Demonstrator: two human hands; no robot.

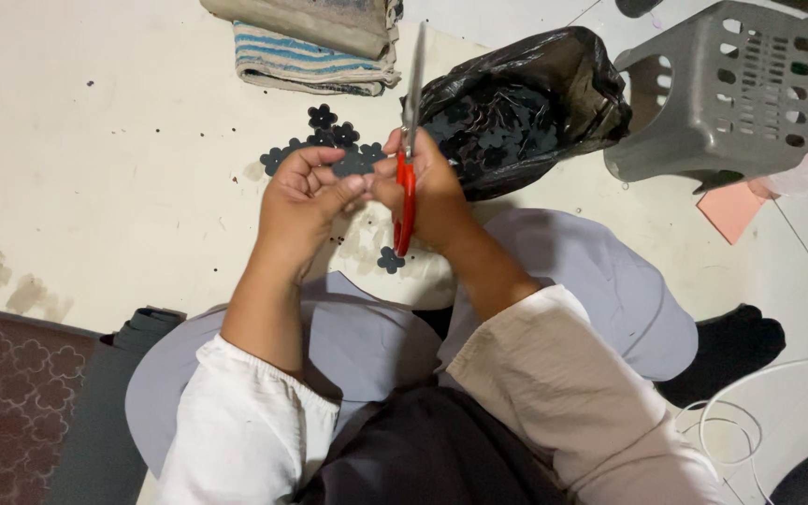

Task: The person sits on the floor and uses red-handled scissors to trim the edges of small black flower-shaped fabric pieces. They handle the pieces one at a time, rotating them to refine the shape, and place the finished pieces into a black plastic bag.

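My right hand (434,192) grips red-handled scissors (407,201); their long metal blades point up and away from me. My left hand (303,201) pinches a strip of dark flower-shaped pieces (329,140) right beside the scissors. The two hands touch at the fingertips above my lap. One loose dark flower piece (390,261) lies on the floor just below the scissor handles.
An open black plastic bag (521,108) full of dark flower pieces lies past my right hand. A grey plastic stool (727,89) stands at the right. Folded cloths (315,42) lie at the top. White cable (741,402) coils at lower right.
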